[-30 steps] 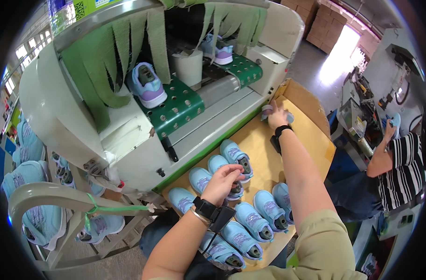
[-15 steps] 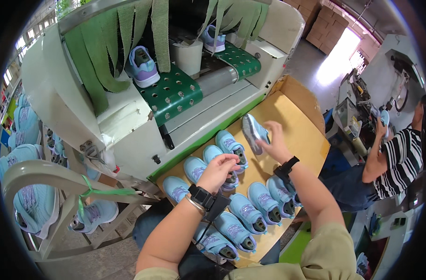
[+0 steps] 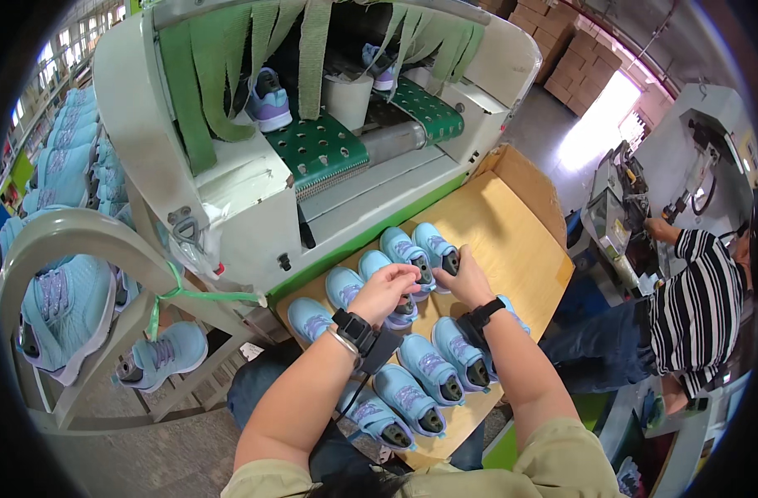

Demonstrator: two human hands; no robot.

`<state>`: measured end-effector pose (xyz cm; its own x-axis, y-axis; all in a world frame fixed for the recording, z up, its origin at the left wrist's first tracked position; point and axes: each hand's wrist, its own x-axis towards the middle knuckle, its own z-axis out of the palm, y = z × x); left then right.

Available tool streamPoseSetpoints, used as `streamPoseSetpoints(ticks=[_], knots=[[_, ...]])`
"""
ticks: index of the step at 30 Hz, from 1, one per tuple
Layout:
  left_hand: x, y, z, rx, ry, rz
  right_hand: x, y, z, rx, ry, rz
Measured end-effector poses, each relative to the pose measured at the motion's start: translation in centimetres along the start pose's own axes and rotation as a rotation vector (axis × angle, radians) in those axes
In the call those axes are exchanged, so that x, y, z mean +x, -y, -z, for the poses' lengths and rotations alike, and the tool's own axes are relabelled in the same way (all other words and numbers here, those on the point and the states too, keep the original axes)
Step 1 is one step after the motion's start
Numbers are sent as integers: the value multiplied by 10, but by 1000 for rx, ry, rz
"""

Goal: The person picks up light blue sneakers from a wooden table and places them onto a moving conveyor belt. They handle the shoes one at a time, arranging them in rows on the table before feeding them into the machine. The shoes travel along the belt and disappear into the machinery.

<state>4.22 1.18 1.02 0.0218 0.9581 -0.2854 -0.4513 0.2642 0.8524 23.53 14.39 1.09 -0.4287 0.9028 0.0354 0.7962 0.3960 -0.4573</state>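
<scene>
My right hand [image 3: 468, 280] grips the heel end of a light blue sneaker [image 3: 431, 239], which stands upright on the wooden board [image 3: 511, 216] at the far right end of a row. My left hand [image 3: 387, 295] hovers over that row, fingertips drawn together; whatever they may hold is hidden. Beneath it, sneakers with purple laces and dark inserts stand side by side, one sneaker [image 3: 343, 285] just left of the fingers. A nearer row holds several more, among them a sneaker [image 3: 428, 365]; my right wrist partly covers its right end.
Ahead stands a machine with green strip curtains [image 3: 312, 58] and a perforated green belt [image 3: 321, 149] carrying a sneaker [image 3: 268, 101]. A metal rack [image 3: 88, 228] with sneakers is at left. At right, a person in a striped shirt [image 3: 696, 307] works by another machine.
My right hand has brought the tilted sneaker down and left, setting it upright beside the far row. My left hand stays pinched over the row. The belt's left sneaker sits farther back in my view.
</scene>
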Motion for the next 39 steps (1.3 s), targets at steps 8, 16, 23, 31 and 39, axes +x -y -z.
streamPoseSetpoints(ticks=[8,16,23,31,39], knots=[[4,6,5,-8,21,-23,14,-38,-8,667,-104,-343],[-3,1,4,-21,15,-33,3,-25,27,1504,120,-35],[-5,-1,4,-8,17,-29,1,-49,43,1926,354,98],[-10,-8,0,46,3,-33,1,-45,42,1865,354,88],[-10,-9,-2,24,30,-38,0,-44,29,1096,267,-314]])
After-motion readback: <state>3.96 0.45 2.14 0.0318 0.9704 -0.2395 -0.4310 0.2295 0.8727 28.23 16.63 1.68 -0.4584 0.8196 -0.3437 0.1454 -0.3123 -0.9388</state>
